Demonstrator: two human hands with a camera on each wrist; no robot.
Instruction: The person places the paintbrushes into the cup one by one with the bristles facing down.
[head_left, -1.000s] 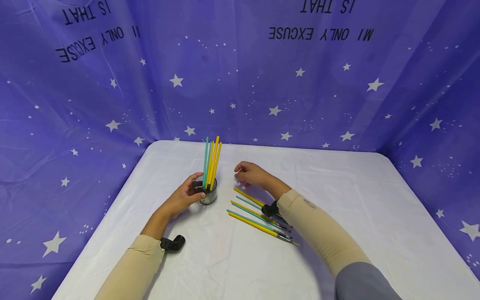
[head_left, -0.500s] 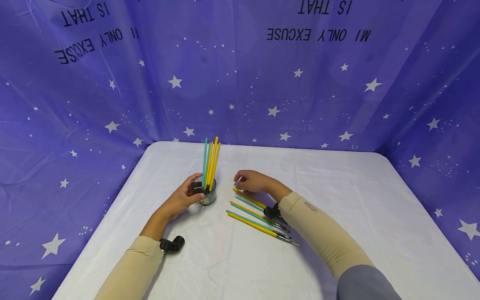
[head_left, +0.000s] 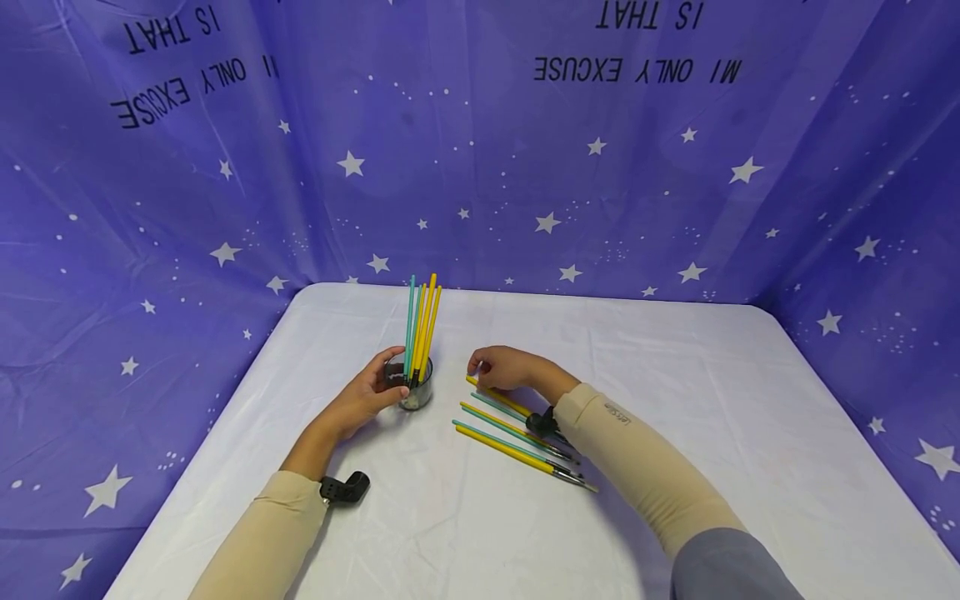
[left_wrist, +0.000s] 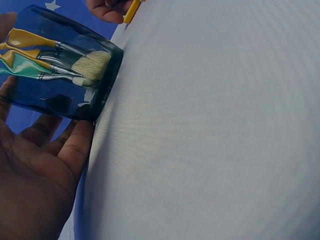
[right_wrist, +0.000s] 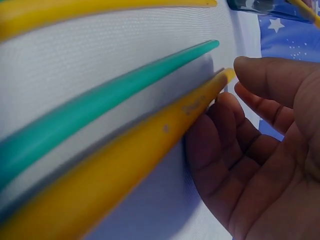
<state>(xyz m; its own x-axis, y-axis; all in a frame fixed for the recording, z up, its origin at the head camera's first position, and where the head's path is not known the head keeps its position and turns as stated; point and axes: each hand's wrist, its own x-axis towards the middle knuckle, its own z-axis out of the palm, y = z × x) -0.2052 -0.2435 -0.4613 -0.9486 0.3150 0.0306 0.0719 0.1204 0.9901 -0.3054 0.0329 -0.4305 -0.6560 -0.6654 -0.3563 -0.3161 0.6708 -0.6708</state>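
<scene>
My left hand [head_left: 362,405] holds a dark see-through glass [head_left: 420,397] at its side, fingers and thumb round it. Several yellow and teal paintbrushes [head_left: 427,333] stand in the glass, handles up. Their pale bristles [left_wrist: 92,65] show through its wall in the left wrist view. My right hand [head_left: 512,368] is at the handle end of the farthest yellow paintbrush [right_wrist: 165,127] on the table. Its fingers are bent beside that handle and the thumb is near the tip; a firm pinch does not show. Beside it lies a teal paintbrush [right_wrist: 115,97].
More yellow and teal paintbrushes [head_left: 510,450] lie in a slanted row, bristles toward the right. White cloth covers the table [head_left: 420,525]. A purple star-printed curtain [head_left: 480,167] stands behind and at both sides.
My right hand has come down and nearer to me, onto the end of the farthest yellow paintbrush. The left hand and the glass have stayed put.
</scene>
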